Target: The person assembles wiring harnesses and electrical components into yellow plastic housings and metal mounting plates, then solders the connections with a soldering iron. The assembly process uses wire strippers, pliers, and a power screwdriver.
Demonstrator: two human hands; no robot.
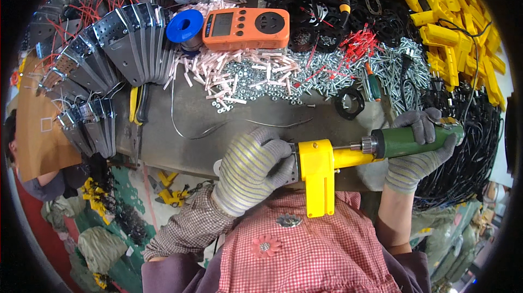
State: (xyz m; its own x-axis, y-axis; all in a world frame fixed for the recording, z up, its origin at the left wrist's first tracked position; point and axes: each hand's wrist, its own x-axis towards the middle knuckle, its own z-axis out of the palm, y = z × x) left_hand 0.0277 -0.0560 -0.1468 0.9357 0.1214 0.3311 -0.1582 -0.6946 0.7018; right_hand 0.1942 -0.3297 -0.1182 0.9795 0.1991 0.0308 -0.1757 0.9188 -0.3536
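Clearly, the yellow part (318,176) is in front of the apron (294,249), near the table's front edge, its longer arm running roughly level toward the right and its broad leg pointing down toward the person. The green power driver (403,141) lies nearly level too, bit pointing left along the top of that arm.

The left hand (251,172), in a striped glove, is curled closed on the part's left end; the right hand (419,154), gloved alike, is wrapped around the driver's body.

The table (163,146) is grey and scuffed, heaped at the back with silver screws (403,69), too many to count. Below, the floor (128,186) shows worn green; a brown board (35,135) stands at left, with another person partly visible behind.

Counted on the table: one orange meter (245,29), one blue spool (185,25), one pair of pliers (140,106), one green-handled screwdriver (373,83).
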